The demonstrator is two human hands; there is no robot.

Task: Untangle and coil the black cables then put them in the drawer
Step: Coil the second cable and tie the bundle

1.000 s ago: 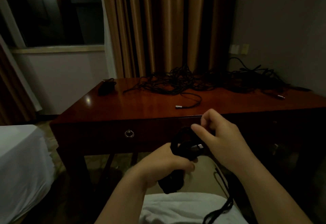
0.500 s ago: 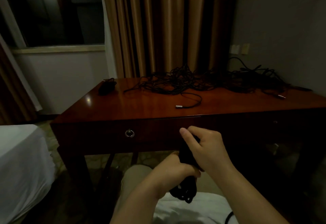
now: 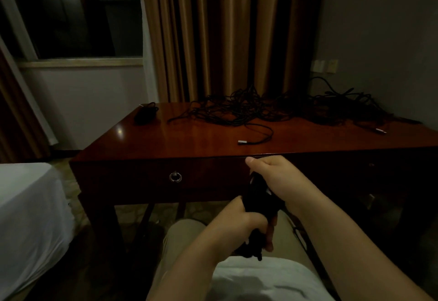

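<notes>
I hold a black cable bundle (image 3: 260, 196) low in front of the desk (image 3: 189, 144). My left hand (image 3: 246, 222) grips its bottom, fingers curled round it. My right hand (image 3: 272, 175) pinches the top. It looks soft, light and floppy, so I think the middle is the best place to squeeze. More tangled cables (image 3: 260, 108) lie far back on the desk. The drawer (image 3: 142, 177) with the ring pull (image 3: 175, 177) is closed, close by my knees, with room to open.

Tan curtains (image 3: 213, 35) are hanging behind the glossy wooden table (image 3: 189, 141), beside a dark window (image 3: 71, 13). A white bed (image 3: 26, 217) is sitting at the left, dim light glinting off the wood.
</notes>
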